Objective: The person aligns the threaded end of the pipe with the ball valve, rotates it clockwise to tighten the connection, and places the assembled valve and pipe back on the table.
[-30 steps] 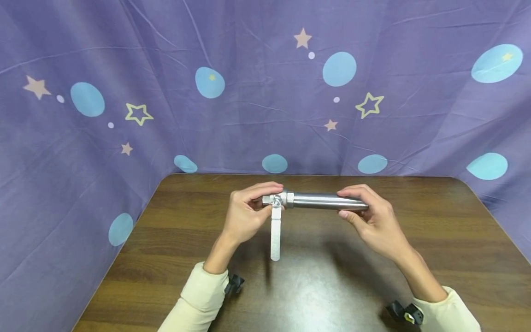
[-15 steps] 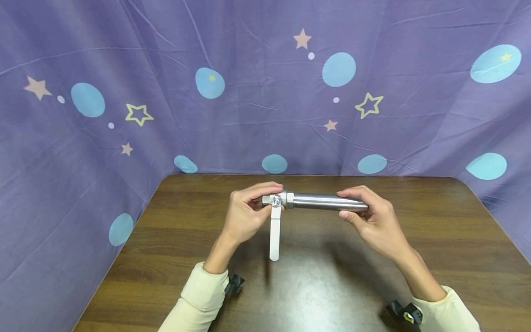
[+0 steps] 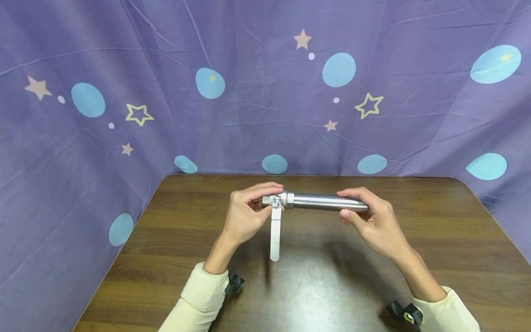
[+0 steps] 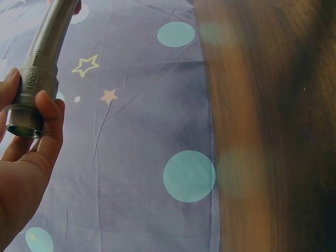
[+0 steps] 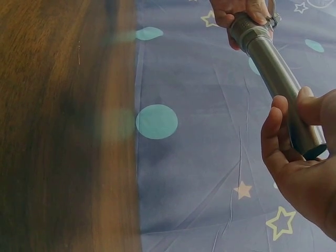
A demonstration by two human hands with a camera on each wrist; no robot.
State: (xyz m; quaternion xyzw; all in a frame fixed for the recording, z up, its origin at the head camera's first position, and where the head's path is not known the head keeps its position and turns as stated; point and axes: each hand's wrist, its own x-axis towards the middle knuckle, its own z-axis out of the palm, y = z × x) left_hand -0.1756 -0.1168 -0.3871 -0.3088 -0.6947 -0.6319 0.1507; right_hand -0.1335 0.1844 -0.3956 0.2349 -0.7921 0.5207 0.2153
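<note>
Held level above the table is a metal ball valve joined to a smooth steel pipe. My left hand grips the valve body, fingers over the far side and thumb on the near side. The valve's flat lever handle points toward me. At the pipe's other end, my right hand holds it between thumb and fingers. The left wrist view shows the valve's open threaded end and raised lettering on its body. In the right wrist view the pipe's free end sits within the curled right hand.
A brown wooden table lies beneath both hands. Behind it and on the sides hangs a purple curtain with stars and blue spots. Dark camera mounts sit at the wrists.
The right thumb shifts very slightly on the pipe. The valve, its lever and the left hand stay in nearly the same place.
</note>
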